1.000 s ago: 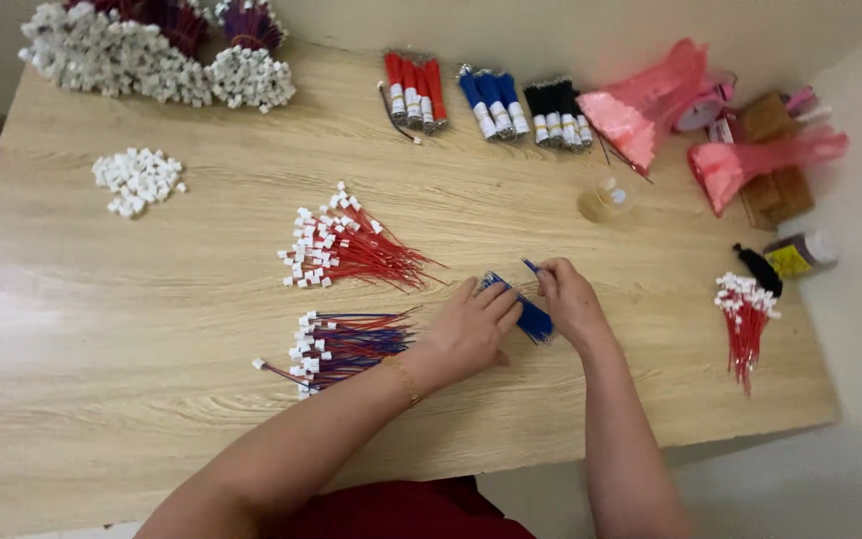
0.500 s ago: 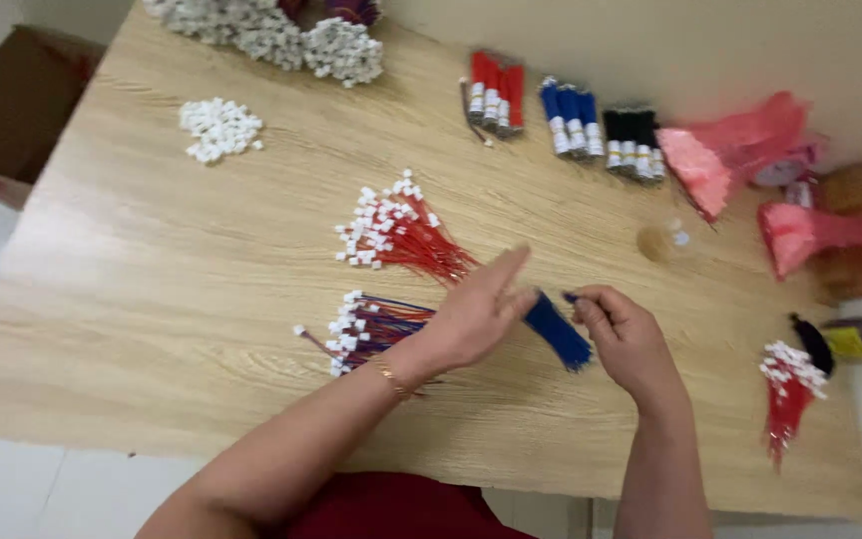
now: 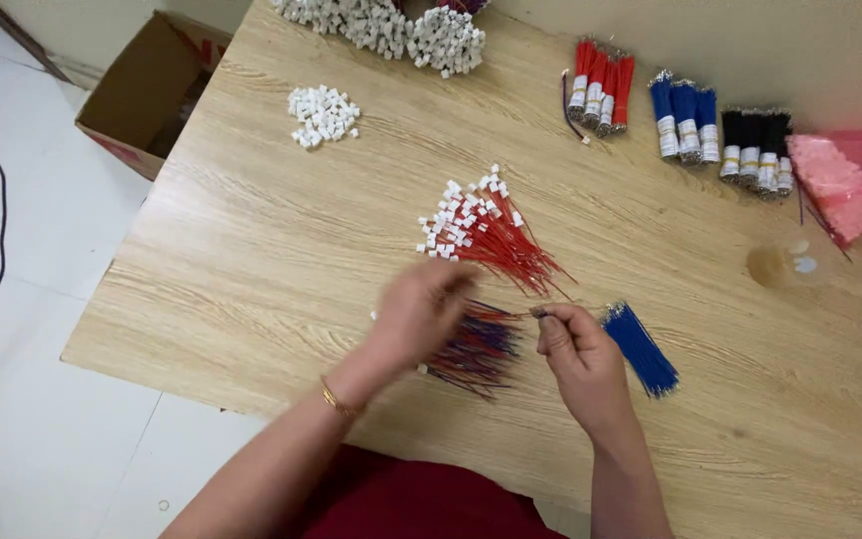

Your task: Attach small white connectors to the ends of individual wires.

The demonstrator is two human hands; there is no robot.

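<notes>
My left hand [image 3: 419, 317] is blurred with motion over a mixed pile of red and blue wires with white connectors [image 3: 476, 351]. Whether it holds anything cannot be told. My right hand [image 3: 579, 354] is just to the right of that pile, thumb and forefinger pinched on the end of a thin wire [image 3: 541, 312]. A loose bundle of blue wires [image 3: 641, 347] lies on the wooden table [image 3: 251, 260] beside my right hand, touched by neither hand. A fan of red wires with white connectors [image 3: 481, 235] lies just beyond my hands.
A small heap of white connectors [image 3: 321, 113] lies far left, with bigger heaps [image 3: 401, 25] at the far edge. Banded red [image 3: 601, 85], blue [image 3: 683, 120] and black [image 3: 755, 140] wire bundles, pink bags [image 3: 840, 180] and a clear cup [image 3: 780, 265] are at right. A cardboard box [image 3: 147, 90] stands on the floor.
The blue bundle that was between my hands now lies on the table to the right. My left hand has swung left over the mixed pile. The view has shifted left.
</notes>
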